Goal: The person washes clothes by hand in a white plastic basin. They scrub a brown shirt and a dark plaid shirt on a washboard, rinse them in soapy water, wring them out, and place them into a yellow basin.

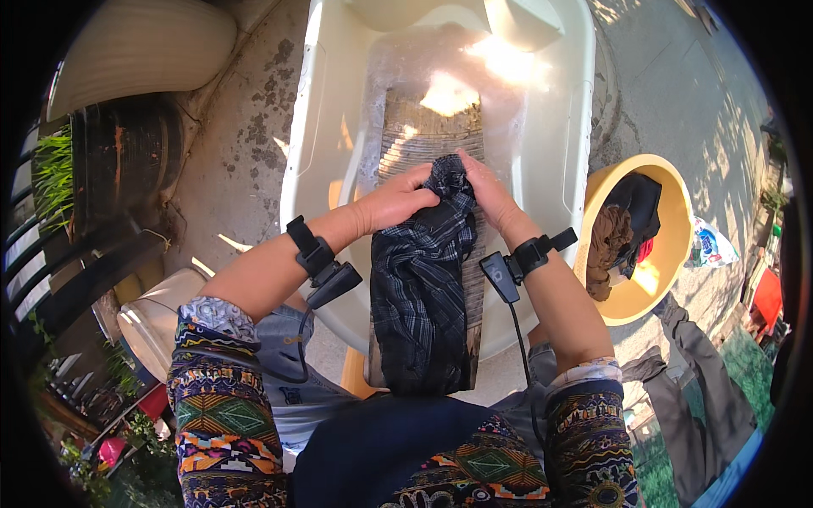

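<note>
Dark plaid cloth [419, 279], seemingly a garment, lies lengthwise over a ridged wooden washboard [406, 140]. Its far end is bunched up between my two hands. My left hand [401, 198] grips the bunch from the left, thumb on top. From the right, my right hand [488, 190] holds the same bunch, fingers along its far side. The washboard slopes from the water in a large cream plastic tub [552, 152] up over the near rim toward my body. Cloudy water [406, 57] covers the tub's floor around the board's far end.
To the right stands a yellow basin [679, 222] with brown and black clothes [610, 238]. A detergent bag [711, 244] lies beyond it, and grey trousers [705, 394] are spread below. Leftward are a beige bucket [159, 317] and a dark drum [127, 159]. Cables hang from both wrist devices.
</note>
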Action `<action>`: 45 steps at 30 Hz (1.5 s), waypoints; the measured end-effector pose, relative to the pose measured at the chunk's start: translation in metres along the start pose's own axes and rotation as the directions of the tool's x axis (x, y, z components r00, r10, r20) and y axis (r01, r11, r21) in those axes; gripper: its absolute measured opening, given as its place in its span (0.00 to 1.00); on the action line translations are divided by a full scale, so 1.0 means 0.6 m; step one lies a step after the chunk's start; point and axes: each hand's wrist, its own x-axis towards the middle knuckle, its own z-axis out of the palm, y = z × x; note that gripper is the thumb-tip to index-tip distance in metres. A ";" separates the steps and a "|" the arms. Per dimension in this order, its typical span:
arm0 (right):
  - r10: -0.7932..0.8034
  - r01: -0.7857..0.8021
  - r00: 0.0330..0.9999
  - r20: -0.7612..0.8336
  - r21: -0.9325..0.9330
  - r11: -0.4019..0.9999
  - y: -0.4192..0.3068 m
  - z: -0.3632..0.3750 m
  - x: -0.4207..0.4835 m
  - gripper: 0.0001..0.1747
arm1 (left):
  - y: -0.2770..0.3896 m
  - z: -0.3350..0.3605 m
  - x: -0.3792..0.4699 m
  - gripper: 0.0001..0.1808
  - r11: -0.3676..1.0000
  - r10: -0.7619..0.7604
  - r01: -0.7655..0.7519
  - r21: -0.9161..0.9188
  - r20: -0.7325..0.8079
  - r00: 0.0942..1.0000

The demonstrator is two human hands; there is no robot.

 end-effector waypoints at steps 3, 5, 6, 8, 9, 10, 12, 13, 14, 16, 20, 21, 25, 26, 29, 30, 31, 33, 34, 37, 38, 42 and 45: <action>-0.195 0.258 0.964 0.180 -0.460 0.850 -0.044 0.042 -0.121 0.20 | 0.054 0.036 -0.111 0.21 0.896 0.173 -0.164 0.412 0.015 0.985; -0.453 0.502 0.859 0.238 -0.570 0.651 -0.038 0.081 -0.207 0.17 | 0.050 0.059 -0.171 0.20 0.761 0.104 -0.269 0.590 0.298 0.949; -0.486 0.521 0.845 0.223 -0.551 0.652 -0.023 0.090 -0.225 0.16 | 0.035 0.067 -0.185 0.21 0.747 0.090 -0.342 0.570 0.423 0.902; -0.587 0.538 0.803 0.105 -0.553 0.637 0.024 0.097 -0.219 0.13 | -0.016 0.080 -0.162 0.22 0.595 0.288 -0.503 0.626 0.418 0.861; -0.569 0.454 0.822 0.033 -0.641 0.619 0.049 0.085 -0.190 0.11 | -0.044 0.092 -0.136 0.22 0.572 0.346 -0.486 0.660 0.343 0.873; -0.579 0.417 0.814 0.050 -0.743 0.523 0.069 0.061 -0.153 0.09 | -0.069 0.096 -0.111 0.21 0.573 0.468 -0.497 0.651 0.238 0.851; -0.531 0.401 0.834 0.148 -0.825 0.399 0.103 0.029 -0.115 0.09 | -0.097 0.099 -0.080 0.19 0.591 0.523 -0.441 0.675 0.096 0.847; -0.523 0.404 0.832 0.183 -0.847 0.346 0.114 0.021 -0.102 0.11 | -0.101 0.099 -0.070 0.18 0.654 0.478 -0.418 0.630 0.084 0.875; -0.538 0.388 0.825 0.173 -0.865 0.317 0.117 0.009 -0.090 0.12 | -0.101 0.094 -0.064 0.17 0.706 0.448 -0.397 0.586 0.064 0.892; -0.512 0.356 0.847 0.142 -0.867 0.348 0.113 0.002 -0.087 0.21 | -0.094 0.079 -0.060 0.13 0.754 0.463 -0.421 0.504 0.046 0.885; -0.378 0.041 0.926 -0.017 -0.989 0.144 0.080 0.018 -0.076 0.23 | -0.093 0.038 -0.024 0.18 0.917 0.165 -0.018 0.399 -0.336 0.927; -0.188 -0.003 0.978 -0.088 -0.913 0.409 0.068 0.021 -0.068 0.22 | -0.097 0.031 -0.012 0.19 0.933 0.062 0.070 0.354 -0.348 0.935; 0.045 -0.066 0.996 -0.071 -0.319 0.946 0.011 0.045 -0.079 0.21 | -0.081 0.037 -0.023 0.30 0.996 -0.085 0.088 0.001 -0.246 0.966; 0.080 -0.083 0.997 -0.022 -0.293 0.953 -0.009 0.051 -0.102 0.22 | -0.063 0.041 -0.049 0.32 0.982 -0.116 0.101 -0.161 -0.092 0.989; -0.278 0.314 0.949 0.147 -0.454 0.834 -0.039 0.082 -0.213 0.29 | -0.003 0.072 -0.167 0.39 0.741 0.129 -0.064 0.668 -0.049 0.990; -0.366 0.441 0.895 0.256 -0.636 0.633 -0.033 0.093 -0.238 0.29 | 0.008 0.085 -0.184 0.42 0.662 -0.001 0.004 0.749 -0.004 1.000; -0.344 0.477 0.877 0.337 -0.699 0.532 -0.020 0.101 -0.264 0.26 | 0.010 0.095 -0.192 0.42 0.577 0.025 -0.079 0.813 0.079 0.997; -0.457 0.441 0.873 0.171 -0.677 0.589 0.030 0.090 -0.229 0.18 | -0.014 0.114 -0.164 0.41 0.548 0.094 -0.099 0.831 0.057 0.994; -0.451 0.374 0.886 0.107 -0.739 0.561 0.054 0.061 -0.186 0.14 | -0.039 0.116 -0.125 0.35 0.579 0.246 -0.131 0.805 -0.020 0.969; -0.534 0.260 0.843 0.064 -0.918 0.300 0.131 -0.017 -0.063 0.09 | -0.124 0.114 -0.010 0.26 0.704 0.279 -0.012 0.711 -0.261 0.924; -0.617 0.244 0.785 0.049 -0.940 0.237 0.149 -0.029 -0.034 0.12 | -0.142 0.110 0.008 0.25 0.721 0.182 0.062 0.691 -0.274 0.944; -0.439 0.107 0.894 -0.091 -0.907 0.407 0.108 -0.021 -0.028 0.20 | -0.096 0.087 0.014 0.27 0.803 0.030 0.250 0.540 -0.457 0.889; -0.131 0.165 0.986 0.100 -0.593 0.788 0.009 0.023 -0.109 0.24 | 0.001 0.062 -0.038 0.33 0.949 -0.224 0.225 0.220 -0.028 0.974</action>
